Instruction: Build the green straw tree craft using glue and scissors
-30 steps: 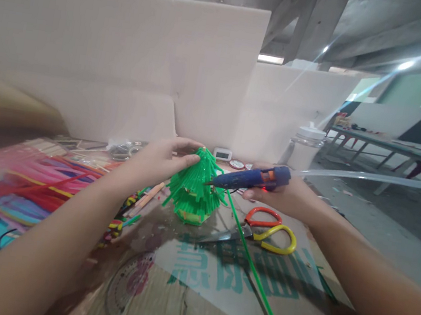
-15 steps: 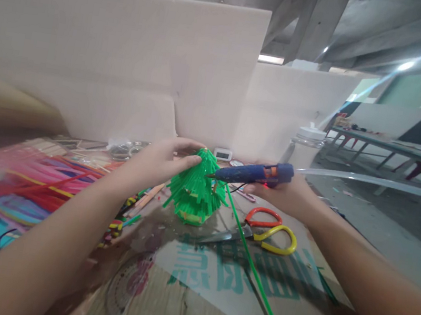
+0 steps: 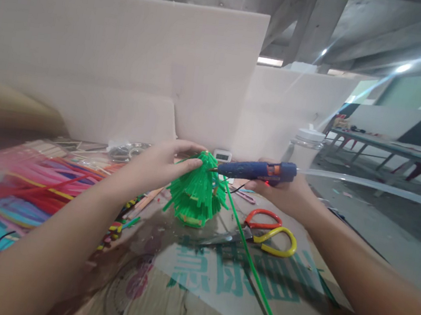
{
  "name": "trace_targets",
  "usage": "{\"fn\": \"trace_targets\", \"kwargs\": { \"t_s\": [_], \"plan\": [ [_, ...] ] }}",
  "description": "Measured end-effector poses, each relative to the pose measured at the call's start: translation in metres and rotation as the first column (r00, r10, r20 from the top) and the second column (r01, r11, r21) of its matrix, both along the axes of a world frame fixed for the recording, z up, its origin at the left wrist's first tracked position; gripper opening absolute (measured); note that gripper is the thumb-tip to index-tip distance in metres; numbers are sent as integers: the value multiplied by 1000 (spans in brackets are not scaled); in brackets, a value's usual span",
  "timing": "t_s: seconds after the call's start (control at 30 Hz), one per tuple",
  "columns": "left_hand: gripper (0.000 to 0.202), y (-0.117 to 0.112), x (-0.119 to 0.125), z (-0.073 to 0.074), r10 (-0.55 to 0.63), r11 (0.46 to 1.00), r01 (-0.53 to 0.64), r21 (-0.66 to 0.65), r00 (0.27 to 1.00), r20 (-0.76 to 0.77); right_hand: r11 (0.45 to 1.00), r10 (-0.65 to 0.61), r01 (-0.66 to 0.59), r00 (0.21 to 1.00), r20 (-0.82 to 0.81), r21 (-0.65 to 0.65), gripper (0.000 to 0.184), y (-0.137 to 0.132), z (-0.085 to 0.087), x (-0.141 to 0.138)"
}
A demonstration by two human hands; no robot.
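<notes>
A small green tree made of cut straws point(image 3: 197, 192) stands on the cardboard-covered table point(image 3: 212, 296). My left hand point(image 3: 161, 163) pinches the tree near its top, thumb above and fingers on its left side. My right hand point(image 3: 288, 194) grips a blue glue gun point(image 3: 254, 170) held level, its nozzle touching the tree's upper right side. A clear glue stick point(image 3: 370, 184) juts out behind the gun to the right.
A long green straw point(image 3: 255, 276) runs from the tree to the table's near edge. Scissors with red and yellow handles point(image 3: 262, 232) lie right of the tree. Colourful straws point(image 3: 30, 182) are piled at left. A clear plastic jar point(image 3: 306, 146) stands behind. White boards point(image 3: 121, 63) wall the back.
The glue gun has risen and its nozzle has moved from the tree's middle right side up to near its top. My left hand has kept its hold.
</notes>
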State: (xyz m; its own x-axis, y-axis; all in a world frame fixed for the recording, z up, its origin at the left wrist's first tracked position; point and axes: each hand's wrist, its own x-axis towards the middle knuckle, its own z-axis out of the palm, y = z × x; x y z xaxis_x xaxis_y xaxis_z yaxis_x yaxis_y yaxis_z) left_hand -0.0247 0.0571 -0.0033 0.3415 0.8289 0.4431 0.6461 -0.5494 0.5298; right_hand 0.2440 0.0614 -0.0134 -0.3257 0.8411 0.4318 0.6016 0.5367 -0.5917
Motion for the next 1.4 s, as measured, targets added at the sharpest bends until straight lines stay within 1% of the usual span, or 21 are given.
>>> {"fn": "trace_targets", "kwargs": {
  "t_s": [0.13, 0.33, 0.5, 0.7, 0.77, 0.83, 0.9, 0.97, 1.0, 1.03, 1.07, 1.13, 1.17, 1.2, 1.3, 1.4],
  "plan": [
    [41, -1, 0, 0, 1, 1000, -1, 9, 1000, -19, 1000, -20, 20, 1000, -25, 13, 30, 0, -1, -1],
    [39, -4, 2, 3, -2, 999, 3, 32, 999, -46, 998, -63, 64, 997, -52, 1, 33, -3, 3, -5],
    [38, -5, 3, 2, -11, 1000, 11, 27, 1000, -28, 995, -92, 94, 992, -83, 17, 32, -4, 5, -7],
    [39, -5, 3, 3, -26, 999, 28, 28, 999, -44, 995, -99, 100, 993, -64, 25, 32, -4, 4, -6],
    [39, -5, 3, 3, -28, 999, 29, 24, 999, -44, 991, -120, 122, 991, -56, 48, 33, -5, 4, -7],
    [39, -5, 4, 3, -27, 1000, 27, 12, 999, -29, 983, -145, 151, 987, -64, 108, 33, -6, 5, -8],
    [40, -3, 4, 1, -17, 1000, 17, -7, 1000, -3, 982, -103, 115, 991, -87, 153, 32, -7, 6, -8],
    [44, 2, 3, -3, -3, 1000, 4, -27, 1000, 30, 991, -33, 48, 992, -119, 125, 34, -5, 8, -6],
    [47, 5, 2, -5, -1, 999, 3, -37, 999, 51, 996, -21, 33, 990, -142, 88, 37, -3, 8, -4],
    [51, 9, 0, -8, -3, 999, 7, -51, 997, 71, 998, -37, 46, 984, -173, 46, 40, 1, 8, -1],
    [54, 13, -3, -10, -20, 997, 26, -73, 996, 85, 997, -74, 77, 975, -208, 5, 43, 7, 7, 3],
    [52, 20, -10, -13, -57, 992, 67, -110, 993, 99, 987, -161, 152, 945, -284, -53, 45, 22, 3, 12],
    [51, 22, -14, -13, -60, 991, 70, -117, 995, 80, 986, -164, 149, 941, -297, -72, 47, 32, -1, 17],
    [51, 24, -18, -13, -70, 990, 77, -116, 996, 64, 983, -184, 169, 938, -293, -77, 48, 41, -5, 22],
    [53, 25, -25, -12, -143, 971, 151, -185, 988, 54, 974, -203, 180, 963, -175, -139, 48, 66, -22, 35],
    [56, 23, -25, -10, -173, 964, 176, -200, 984, 36, 965, -231, 207, 961, -149, -161, 48, 82, -41, 42]
  ]
}}
